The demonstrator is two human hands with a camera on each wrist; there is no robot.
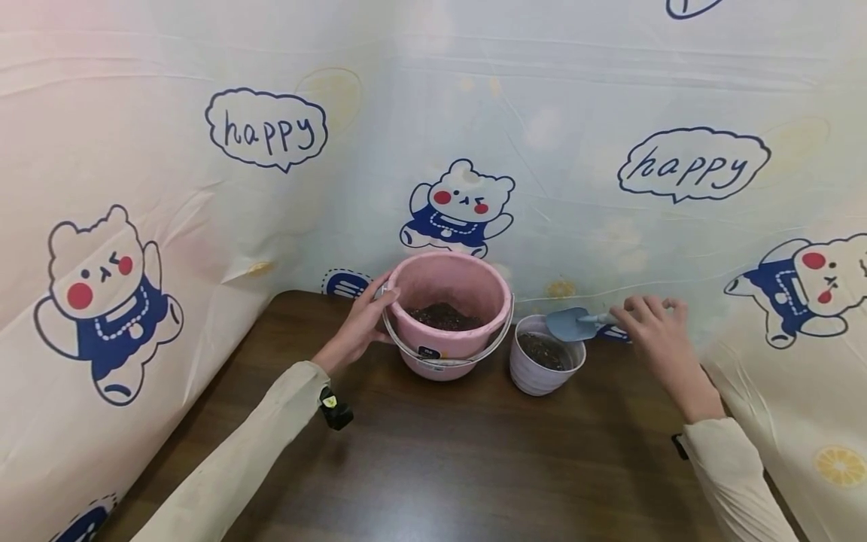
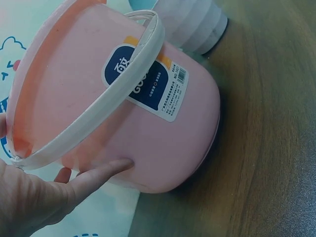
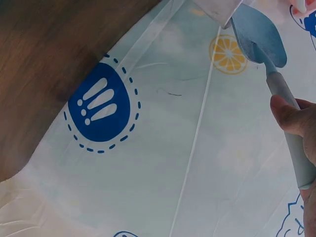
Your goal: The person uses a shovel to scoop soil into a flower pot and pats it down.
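Observation:
A pink bucket (image 1: 450,369) with a pale bail handle stands upright on the table, dark soil (image 1: 443,316) in its bottom. My left hand (image 1: 362,320) holds the bucket's left side near the rim; in the left wrist view one finger lies along the outer wall. To the right stands a small ribbed white pot (image 1: 538,380) with soil (image 1: 544,351) inside. Over that pot's right rim is the blue-grey blade of a hand trowel (image 1: 572,324), which looks bare. My right hand (image 1: 653,327) grips the trowel's grey handle (image 3: 291,138), thumb along it.
The brown wooden table (image 1: 420,467) ends close behind the bucket and pot. A pale printed cloth (image 1: 569,98) with bears and "happy" bubbles hangs behind and at both sides. A label (image 2: 148,81) is stuck on the bucket's front, partly behind the bail.

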